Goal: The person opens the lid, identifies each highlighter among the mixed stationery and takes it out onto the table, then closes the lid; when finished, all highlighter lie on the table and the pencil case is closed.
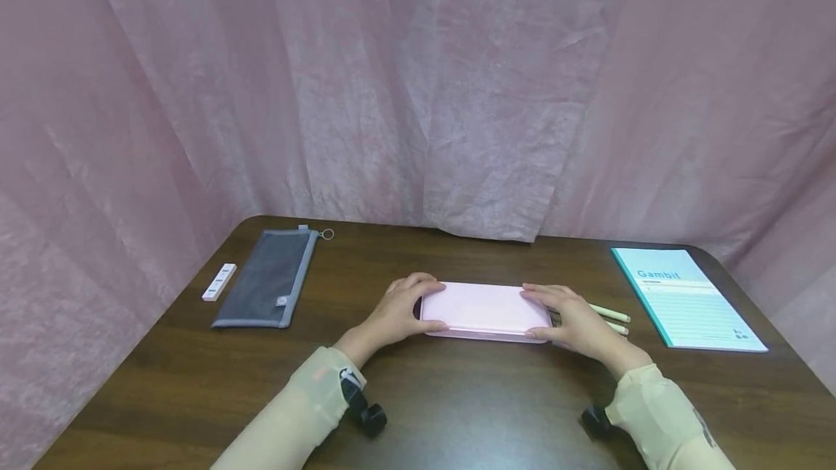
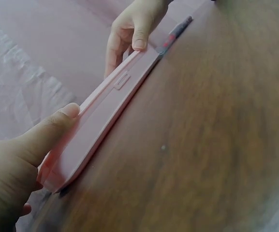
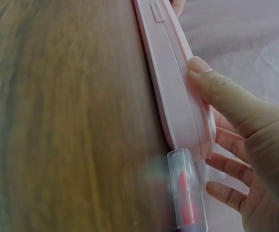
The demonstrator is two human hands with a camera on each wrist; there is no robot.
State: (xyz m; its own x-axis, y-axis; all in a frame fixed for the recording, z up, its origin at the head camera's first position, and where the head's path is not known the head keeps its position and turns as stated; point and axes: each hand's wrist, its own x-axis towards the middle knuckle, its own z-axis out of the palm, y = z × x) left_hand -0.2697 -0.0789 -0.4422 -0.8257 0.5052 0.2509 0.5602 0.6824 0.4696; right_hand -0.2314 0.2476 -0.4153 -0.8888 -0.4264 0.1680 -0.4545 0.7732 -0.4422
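Note:
A flat pink pencil case (image 1: 486,308) lies on the table, its lid down and a small latch on the front side. My left hand (image 1: 401,310) holds its left end, thumb at the front edge and fingers at the back. At the right end, my right hand (image 1: 575,321) grips it the same way, with the thumb (image 3: 221,92) on the lid's front edge. Two light green pens (image 1: 610,312) stick out from behind the right hand. A clear-capped marker with a red tip (image 3: 185,193) lies against the case's right end in the right wrist view.
To the left lie a grey mesh zip pouch (image 1: 268,278) with a ring and a small white strip (image 1: 219,282). A teal-edged notebook (image 1: 689,299) is at the right. A pink curtain (image 1: 418,93) hangs behind the brown table (image 1: 457,397).

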